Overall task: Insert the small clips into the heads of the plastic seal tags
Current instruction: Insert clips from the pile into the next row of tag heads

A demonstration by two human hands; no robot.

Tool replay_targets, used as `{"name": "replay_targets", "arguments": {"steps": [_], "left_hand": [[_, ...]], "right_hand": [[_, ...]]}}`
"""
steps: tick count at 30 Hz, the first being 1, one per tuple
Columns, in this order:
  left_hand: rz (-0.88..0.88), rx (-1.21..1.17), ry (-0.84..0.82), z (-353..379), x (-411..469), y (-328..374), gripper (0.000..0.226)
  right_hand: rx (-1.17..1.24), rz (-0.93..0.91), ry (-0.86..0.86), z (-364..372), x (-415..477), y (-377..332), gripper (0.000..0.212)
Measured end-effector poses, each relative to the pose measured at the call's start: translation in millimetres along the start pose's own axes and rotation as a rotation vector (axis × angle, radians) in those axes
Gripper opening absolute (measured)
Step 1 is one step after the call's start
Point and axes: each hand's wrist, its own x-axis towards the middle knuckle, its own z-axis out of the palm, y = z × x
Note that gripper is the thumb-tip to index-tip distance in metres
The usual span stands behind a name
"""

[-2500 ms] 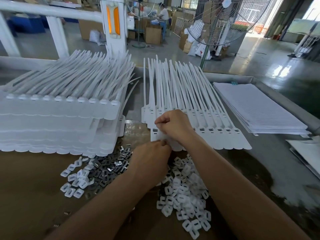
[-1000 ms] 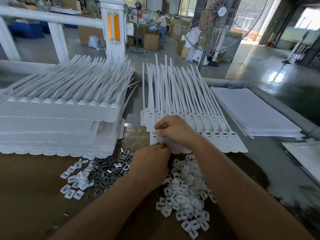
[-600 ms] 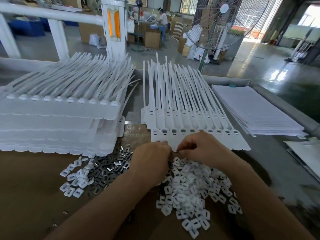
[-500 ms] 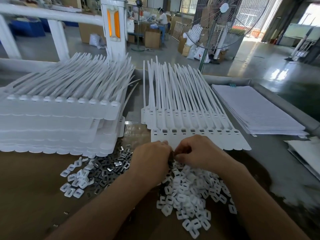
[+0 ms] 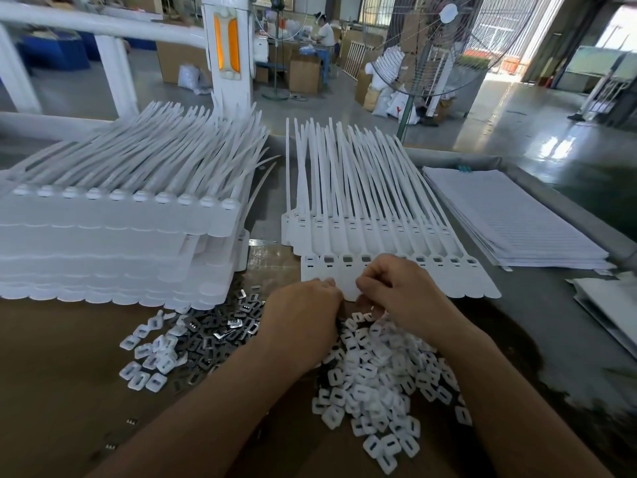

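A strip of joined white seal tags (image 5: 448,274) lies across the bench, its slotted heads in a row and its tails pointing away. My right hand (image 5: 396,291) lies over the strip's middle, thumb and forefinger pinched together near the heads on what seems to be a small clip. My left hand (image 5: 303,315) is curled, back up, fingertips at the strip's near edge; its contents are hidden. A heap of white clips (image 5: 375,381) lies under my right forearm. Dark metal clips (image 5: 213,332) lie to the left.
A tall stack of tag strips (image 5: 103,236) fills the left of the bench. More strips (image 5: 344,208) lie under the worked one. White sheets (image 5: 510,215) are stacked at the right by the raised bench edge. A standing fan (image 5: 431,46) is behind.
My right hand left the first heads, dropped to my left hand's fingertips by the clip heap, then moved up onto the strip's middle. My left hand has hardly moved.
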Motion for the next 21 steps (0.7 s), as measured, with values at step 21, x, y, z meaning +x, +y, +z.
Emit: {"name": "replay_targets", "arguments": {"steps": [21], "left_hand": [[-0.004, 0.011, -0.033, 0, 1, 3, 0.036]], "right_hand": [[-0.214, -0.017, 0.102, 24, 70, -5, 0.011]]}}
